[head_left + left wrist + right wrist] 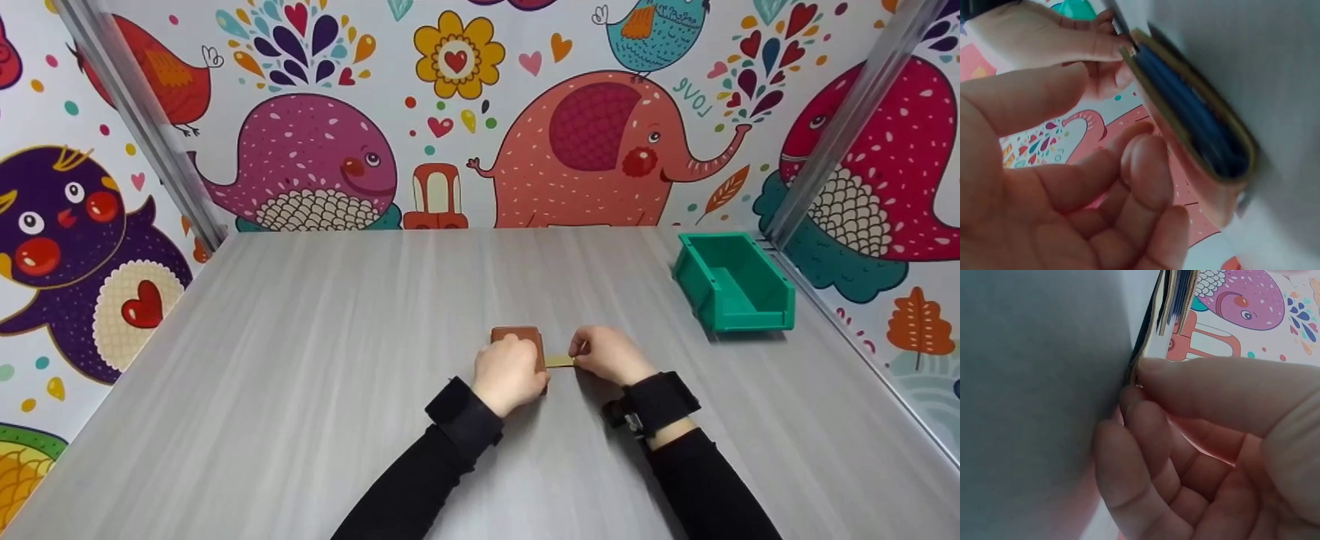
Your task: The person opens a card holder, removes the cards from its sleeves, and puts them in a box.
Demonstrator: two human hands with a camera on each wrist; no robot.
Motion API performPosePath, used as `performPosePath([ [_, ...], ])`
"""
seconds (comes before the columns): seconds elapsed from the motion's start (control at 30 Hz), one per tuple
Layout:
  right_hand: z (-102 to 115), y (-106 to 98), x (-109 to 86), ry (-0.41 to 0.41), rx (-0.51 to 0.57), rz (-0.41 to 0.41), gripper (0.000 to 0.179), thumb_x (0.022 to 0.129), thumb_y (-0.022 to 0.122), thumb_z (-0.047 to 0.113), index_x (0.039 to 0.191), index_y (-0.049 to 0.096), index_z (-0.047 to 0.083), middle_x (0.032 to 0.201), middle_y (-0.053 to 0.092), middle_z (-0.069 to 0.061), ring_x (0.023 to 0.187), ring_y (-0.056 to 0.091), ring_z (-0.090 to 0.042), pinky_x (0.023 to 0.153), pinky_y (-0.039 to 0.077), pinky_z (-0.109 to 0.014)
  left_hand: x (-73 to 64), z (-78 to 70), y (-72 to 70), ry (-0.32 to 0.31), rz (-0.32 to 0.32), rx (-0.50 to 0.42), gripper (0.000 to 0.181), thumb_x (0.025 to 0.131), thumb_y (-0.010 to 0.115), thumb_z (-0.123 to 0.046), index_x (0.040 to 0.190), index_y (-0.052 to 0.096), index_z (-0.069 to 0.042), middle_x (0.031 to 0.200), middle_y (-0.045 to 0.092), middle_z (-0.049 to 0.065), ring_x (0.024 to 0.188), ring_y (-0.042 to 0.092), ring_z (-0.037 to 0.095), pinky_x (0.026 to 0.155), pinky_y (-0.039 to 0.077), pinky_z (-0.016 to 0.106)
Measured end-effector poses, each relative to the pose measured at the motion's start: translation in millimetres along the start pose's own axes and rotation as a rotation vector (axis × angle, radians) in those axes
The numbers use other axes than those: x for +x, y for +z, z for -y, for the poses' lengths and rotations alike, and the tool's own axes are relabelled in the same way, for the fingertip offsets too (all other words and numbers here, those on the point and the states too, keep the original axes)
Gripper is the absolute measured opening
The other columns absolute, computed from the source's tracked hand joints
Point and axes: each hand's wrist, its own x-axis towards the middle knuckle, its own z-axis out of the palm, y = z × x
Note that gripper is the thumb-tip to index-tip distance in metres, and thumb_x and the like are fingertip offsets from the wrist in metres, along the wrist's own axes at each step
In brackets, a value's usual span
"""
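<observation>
A brown wallet (pixel 517 331) lies on the table, and a tan strip (pixel 559 361) extends from its right side. In the left wrist view, the wallet (pixel 1249 154) shows its edge with dark blue layers inside. My left hand (pixel 510 373) is over the wallet, its fingers loosely bent, with fingertips close to the cover and the thumb apart. The strip's far end is pinched between the thumb and fingers of my right hand (pixel 609 352). Layered edges of the wallet (pixel 1185 292) appear past that thumb in the right wrist view.
A green plastic bin (pixel 731 281) stands at the table's back right. Printed cartoon panels (pixel 585 150) wall off the back and both sides, with metal posts (pixel 139 120) at the corners. The pale wood-grain table (pixel 300 337) spreads around the hands.
</observation>
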Motion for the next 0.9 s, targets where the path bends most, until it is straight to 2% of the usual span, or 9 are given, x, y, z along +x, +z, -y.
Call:
performPosePath([
  [0.13, 0, 0, 0.6, 0.000, -0.002, 0.002, 0.011, 0.080, 0.065, -0.005, 0.083, 0.066, 0.005, 0.072, 0.059, -0.003, 0.063, 0.052, -0.018, 0.060, 0.044, -0.033, 1.5, -7.9, 6.8, 0.003, -0.046, 0.105, 0.029, 0.082, 0.079, -0.040, 0.077, 0.067, -0.013, 0.083, 0.062, 0.008, 0.074, 0.063, 0.027, 0.066, 0.048, 0.041],
  [0.27, -2, 1, 1.4, -0.002, -0.007, 0.001, 0.010, 0.079, 0.065, -0.004, 0.082, 0.066, 0.006, 0.072, 0.060, -0.002, 0.063, 0.052, -0.018, 0.060, 0.044, -0.033, 3.4, -13.4, 13.7, -0.019, -0.080, 0.192, 0.038, 0.078, 0.080, -0.045, 0.087, 0.069, -0.010, 0.082, 0.063, 0.008, 0.074, 0.064, 0.026, 0.065, 0.046, 0.039],
  [0.47, -4, 2, 2.6, -0.018, -0.016, -0.012, 0.008, 0.081, 0.067, -0.002, 0.081, 0.066, 0.006, 0.072, 0.060, -0.002, 0.062, 0.052, -0.017, 0.061, 0.045, -0.034, 4.2, -18.5, 19.0, -0.040, -0.104, 0.280, 0.045, 0.073, 0.081, -0.049, 0.089, 0.067, -0.009, 0.078, 0.060, 0.006, 0.071, 0.062, 0.024, 0.065, 0.044, 0.037],
  [0.67, -3, 1, 2.0, -0.018, -0.011, -0.011, 0.010, 0.080, 0.067, -0.003, 0.081, 0.066, 0.006, 0.072, 0.061, -0.002, 0.063, 0.053, -0.018, 0.061, 0.045, -0.034, 4.1, -20.4, 20.5, -0.041, -0.114, 0.309, 0.042, 0.075, 0.080, -0.047, 0.088, 0.066, -0.009, 0.077, 0.059, 0.006, 0.069, 0.061, 0.023, 0.066, 0.044, 0.037],
  [0.9, -4, 1, 1.8, -0.023, -0.006, -0.018, 0.011, 0.078, 0.065, -0.005, 0.081, 0.067, 0.006, 0.072, 0.061, -0.002, 0.064, 0.052, -0.018, 0.062, 0.045, -0.034, 4.9, -20.5, 22.5, -0.054, -0.155, 0.258, 0.034, 0.075, 0.077, -0.035, 0.088, 0.065, -0.006, 0.076, 0.059, 0.009, 0.066, 0.061, 0.025, 0.060, 0.050, 0.038],
])
